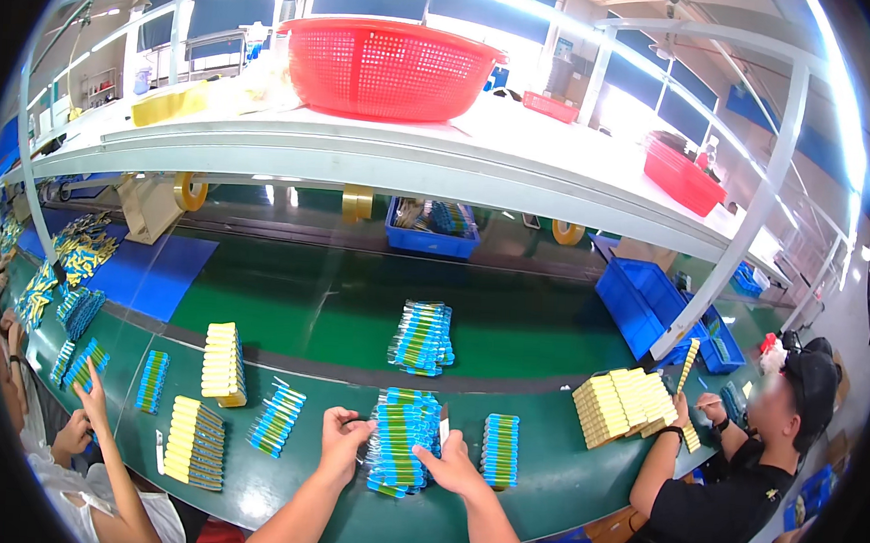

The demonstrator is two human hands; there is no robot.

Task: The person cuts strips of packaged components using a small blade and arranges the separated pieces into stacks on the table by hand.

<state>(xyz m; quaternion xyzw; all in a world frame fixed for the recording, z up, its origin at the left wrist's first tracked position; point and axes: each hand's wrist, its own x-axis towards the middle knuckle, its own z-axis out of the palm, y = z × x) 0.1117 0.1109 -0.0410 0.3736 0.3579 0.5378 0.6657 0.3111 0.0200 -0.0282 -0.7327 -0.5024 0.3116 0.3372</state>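
Observation:
In front of me lies a thick stack of slim blue-and-green packs (403,440). My left hand (345,444) is at the stack's left edge, thumb and fingers pinched together; what they hold, if anything, is too small to make out. On the right side, my right hand (454,466) rests its thumb on the packs. A slim pale blade-like tool (444,422) sticks up from its closed fingers. Just beyond is a second stack of the same packs (422,337). Smaller rows of packs lie right (500,451) and left (276,418) of my hands.
Yellow slim pieces stand in blocks at left (194,443) and right (623,406). A co-worker (737,459) sits at right, another person's hand (92,392) is at left. Blue bins (637,305) stand beyond. A shelf (440,150) with a red basket (390,71) spans overhead.

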